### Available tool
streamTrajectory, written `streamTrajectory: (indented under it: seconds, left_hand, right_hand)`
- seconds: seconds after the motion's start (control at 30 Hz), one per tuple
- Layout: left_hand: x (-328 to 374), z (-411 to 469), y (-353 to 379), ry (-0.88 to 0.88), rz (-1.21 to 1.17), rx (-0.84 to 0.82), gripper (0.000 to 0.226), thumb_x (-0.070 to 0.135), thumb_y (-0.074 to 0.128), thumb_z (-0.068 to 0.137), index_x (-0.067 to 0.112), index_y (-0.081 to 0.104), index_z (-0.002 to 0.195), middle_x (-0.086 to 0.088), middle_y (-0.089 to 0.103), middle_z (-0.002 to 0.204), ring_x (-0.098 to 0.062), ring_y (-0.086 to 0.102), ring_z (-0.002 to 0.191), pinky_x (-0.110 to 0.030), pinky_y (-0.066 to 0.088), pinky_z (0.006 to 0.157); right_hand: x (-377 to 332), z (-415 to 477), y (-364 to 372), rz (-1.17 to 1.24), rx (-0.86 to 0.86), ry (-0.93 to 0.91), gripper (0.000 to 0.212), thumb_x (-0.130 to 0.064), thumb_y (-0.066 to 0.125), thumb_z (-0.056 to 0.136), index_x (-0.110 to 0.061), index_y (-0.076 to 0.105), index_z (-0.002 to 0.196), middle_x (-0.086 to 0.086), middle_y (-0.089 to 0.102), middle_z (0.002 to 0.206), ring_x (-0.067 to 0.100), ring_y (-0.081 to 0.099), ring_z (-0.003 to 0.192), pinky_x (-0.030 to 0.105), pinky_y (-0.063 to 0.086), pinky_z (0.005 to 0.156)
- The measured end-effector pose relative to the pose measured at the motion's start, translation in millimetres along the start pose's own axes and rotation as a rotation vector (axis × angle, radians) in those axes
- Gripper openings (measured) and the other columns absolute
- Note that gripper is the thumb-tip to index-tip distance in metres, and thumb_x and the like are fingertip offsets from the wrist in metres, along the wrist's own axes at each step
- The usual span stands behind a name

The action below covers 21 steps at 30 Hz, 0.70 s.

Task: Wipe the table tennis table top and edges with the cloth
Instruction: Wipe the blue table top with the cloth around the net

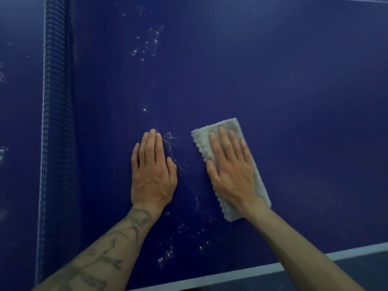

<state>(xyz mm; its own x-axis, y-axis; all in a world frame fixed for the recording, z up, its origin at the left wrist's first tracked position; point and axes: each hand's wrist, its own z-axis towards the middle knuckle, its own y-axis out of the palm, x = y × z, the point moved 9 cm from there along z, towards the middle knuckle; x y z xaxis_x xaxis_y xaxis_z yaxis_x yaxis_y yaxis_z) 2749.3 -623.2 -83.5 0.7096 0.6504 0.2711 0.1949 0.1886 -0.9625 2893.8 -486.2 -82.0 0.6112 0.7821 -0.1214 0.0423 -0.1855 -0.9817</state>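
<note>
Table top (294,80): dark blue playing surface; fills most of the head view.
Near edge (231,275): white border line running from 6 o'clock up toward 4 o'clock.
Net (56,122): dark mesh with a white top band, running from 11 o'clock down to 8 o'clock, well apart from both hands.
Cloth (247,177): pale grey, folded to a long rectangle with a scalloped left border; lies flat on the table top just right of centre, long axis from 12 o'clock to 5 o'clock.
Right hand (231,171): flat, palm down on the cloth, fingers straight and slightly spread, pointing to 12 o'clock; presses the cloth, no grasp.
Left hand (152,173): flat, palm down on the bare table top at 9 o'clock of the cloth, fingers straight and close together; released, holds nothing.
Left forearm (105,255): tattooed, entering from 7 o'clock.
Droplets (147,45): bright wet specks at 12 o'clock of the left hand; a second cluster (184,238) at 6 o'clock, between the forearms.
</note>
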Motion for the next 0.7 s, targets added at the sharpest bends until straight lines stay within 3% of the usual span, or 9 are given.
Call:
streamTrajectory:
  seconds: [0.1, 0.23, 0.37, 0.47, 0.6, 0.7]
  left_hand:
    - [-0.1, 0.2, -0.5, -0.007, -0.011, -0.003, 0.061, 0.026, 0.033, 0.107, 0.000, 0.024, 0.162, -0.015, 0.026, 0.169, -0.030, 0.023, 0.158, -0.049, 0.016, 0.131]
    - [1.9, -1.0, -1.4, 0.002, -0.031, -0.001, 0.061, 0.027, 0.033, 0.107, 0.000, 0.026, 0.161, -0.016, 0.027, 0.168, -0.030, 0.024, 0.158, -0.048, 0.016, 0.131]
    - [-1.1, -4.8, -9.8, -0.029, -0.112, 0.021, 0.060, 0.023, 0.039, 0.106, -0.001, 0.029, 0.161, -0.016, 0.028, 0.169, -0.030, 0.025, 0.158, -0.047, 0.013, 0.132]
    - [-6.6, -21.4, -18.7, -0.077, -0.178, 0.042, 0.058, 0.018, 0.044, 0.106, 0.000, 0.031, 0.160, -0.015, 0.028, 0.168, -0.030, 0.025, 0.157, -0.050, 0.014, 0.131]
    - [1.6, -82.7, -23.0, 0.006, -0.086, 0.020, 0.058, 0.021, 0.045, 0.105, -0.001, 0.036, 0.158, -0.017, 0.031, 0.167, -0.031, 0.028, 0.156, -0.051, 0.019, 0.130]
    - [2.5, -130.4, -14.9, 0.020, -0.021, -0.031, 0.058, 0.025, 0.042, 0.106, -0.001, 0.037, 0.158, -0.017, 0.031, 0.167, -0.031, 0.029, 0.157, -0.050, 0.019, 0.130]
  right_hand:
    - [31.5, 20.6, -11.3, -0.014, 0.005, 0.156, 0.069, -0.044, 0.024, 0.110, -0.018, 0.009, 0.171, 0.006, 0.002, 0.179, 0.024, -0.001, 0.166, 0.051, 0.009, 0.133]
    - [9.7, 51.5, -10.0, 0.061, 0.038, 0.261, 0.071, -0.049, 0.017, 0.108, -0.019, 0.002, 0.171, 0.007, -0.005, 0.179, 0.026, -0.006, 0.165, 0.051, 0.002, 0.133]
    - [-57.3, 6.3, 4.2, 0.064, 0.026, -0.066, 0.069, -0.043, 0.030, 0.110, -0.019, 0.010, 0.171, 0.007, 0.001, 0.179, 0.026, -0.004, 0.165, 0.052, 0.008, 0.132]
    - [-40.8, -47.6, 8.8, 0.051, 0.012, -0.185, 0.068, -0.042, 0.036, 0.109, -0.020, 0.016, 0.171, 0.005, 0.006, 0.179, 0.024, 0.000, 0.166, 0.052, 0.013, 0.132]
    - [26.2, -37.7, -2.6, 0.002, -0.012, 0.056, 0.067, -0.045, 0.025, 0.111, -0.020, 0.009, 0.171, 0.005, 0.002, 0.179, 0.025, -0.001, 0.166, 0.050, 0.009, 0.133]
    - [18.4, 1.5, -12.7, 0.068, 0.004, 0.171, 0.069, -0.048, 0.020, 0.111, -0.020, 0.001, 0.171, 0.007, -0.005, 0.179, 0.026, -0.007, 0.165, 0.051, 0.004, 0.133]
